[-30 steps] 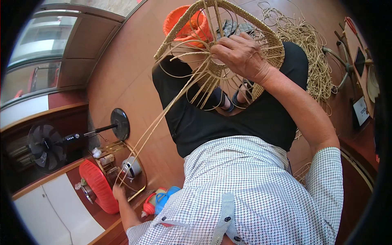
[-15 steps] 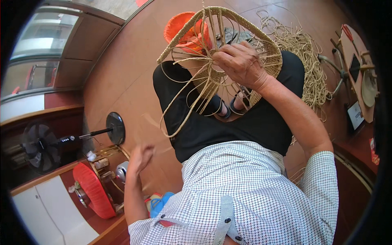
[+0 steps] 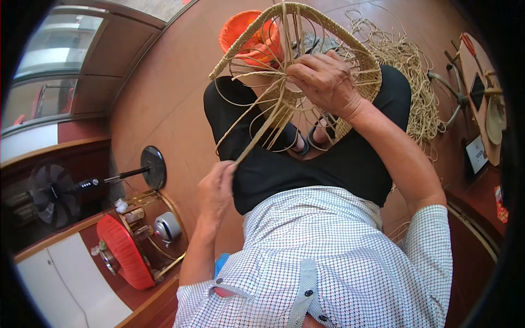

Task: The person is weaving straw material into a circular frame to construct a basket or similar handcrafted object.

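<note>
My left hand [image 3: 216,188] pinches a fibre cord [image 3: 255,141] that slants up and rightward toward my right hand [image 3: 325,82], whose curled fingers grasp the woven basket [image 3: 373,74] near its hub. The basket spreads around that right grip, over my black trousers [image 3: 317,180]. Beyond, leftward of it, stands an orange bin [image 3: 232,35]; farther to its right, a heap of cord [image 3: 422,90] covers the floor.

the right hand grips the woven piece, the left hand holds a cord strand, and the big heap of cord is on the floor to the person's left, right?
Not quite: the head view shows the heap of cord on the floor to the person's right. The right hand does grip the woven piece, and the left hand does hold a cord strand.
</note>
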Tool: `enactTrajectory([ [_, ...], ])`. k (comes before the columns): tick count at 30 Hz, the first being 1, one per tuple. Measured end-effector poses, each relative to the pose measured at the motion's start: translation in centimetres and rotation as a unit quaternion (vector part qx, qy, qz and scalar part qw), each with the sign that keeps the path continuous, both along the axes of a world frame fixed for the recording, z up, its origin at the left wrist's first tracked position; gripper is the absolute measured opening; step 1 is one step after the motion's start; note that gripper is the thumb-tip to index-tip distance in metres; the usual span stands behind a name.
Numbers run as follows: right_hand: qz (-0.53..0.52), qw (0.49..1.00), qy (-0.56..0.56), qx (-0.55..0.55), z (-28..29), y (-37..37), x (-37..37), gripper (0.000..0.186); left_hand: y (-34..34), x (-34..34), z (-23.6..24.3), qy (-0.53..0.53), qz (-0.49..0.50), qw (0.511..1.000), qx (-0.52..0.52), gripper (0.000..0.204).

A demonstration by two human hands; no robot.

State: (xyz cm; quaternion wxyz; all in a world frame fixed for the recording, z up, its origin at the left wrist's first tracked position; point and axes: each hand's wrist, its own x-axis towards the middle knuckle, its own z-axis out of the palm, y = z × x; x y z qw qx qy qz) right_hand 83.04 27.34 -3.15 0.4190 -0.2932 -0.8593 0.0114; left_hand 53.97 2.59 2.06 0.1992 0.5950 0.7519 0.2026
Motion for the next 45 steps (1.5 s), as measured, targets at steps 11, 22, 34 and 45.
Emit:
enactTrajectory([
  [11,0.012,1.0,0.0,0.018,-0.2,0.2,-0.4,0.012,-13.3,-36.3,3.1,0.468,0.167,0.731,-0.467,0.031],
  [22,-0.023,1.0,-0.004,-0.002,0.5,-0.9,-0.5,0.01,15.7,7.4,1.4,0.134,-0.186,0.934,0.273,0.063],
  [34,0.004,0.999,0.031,-0.034,0.4,-0.3,0.2,0.016,20.6,6.7,2.5,0.075,-0.242,0.946,0.2,0.013],
  [45,0.015,0.997,0.054,-0.053,0.7,-0.3,-0.1,0.018,25.7,7.1,3.3,0.008,-0.286,0.941,0.183,0.013],
])
